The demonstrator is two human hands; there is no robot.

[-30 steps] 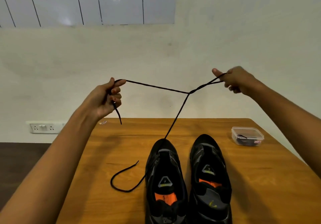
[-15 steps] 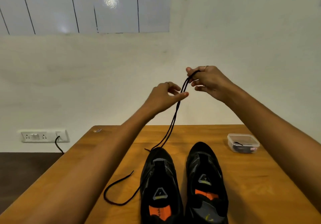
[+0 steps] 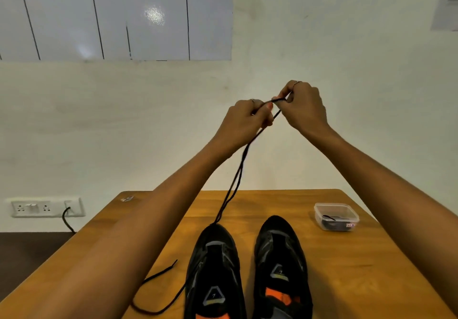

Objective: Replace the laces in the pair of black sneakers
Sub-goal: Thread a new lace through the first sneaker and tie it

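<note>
Head view looks down over two bare forearms raised above a wooden table point(image 3: 371, 269); the left hand point(image 3: 244, 119) and the right hand point(image 3: 304, 107) meet high in front of the pale wall, almost touching; each has its fingers curled and pinches the black lace point(image 3: 238, 177), a short stretch of which runs taut between them. From the hands two strands of that lace drop side by side, close together, down to the toe end of the left sneaker point(image 3: 214, 269); whether they pass through an eyelet there cannot be told. The left sneaker stands on the table with its toe pointing away, just beside the right sneaker point(image 3: 281, 266); both are black with orange at the insole, and neither shows lacing across its tongue. A loose black lace end point(image 3: 158, 273) curves over the table to the left of the left sneaker, partly hidden under the left forearm. Well to the right of the shoes a clear plastic box point(image 3: 335, 216) sits on the table with something dark inside. On the wall at left a socket strip point(image 3: 47, 207) has a black cable plugged in.
</note>
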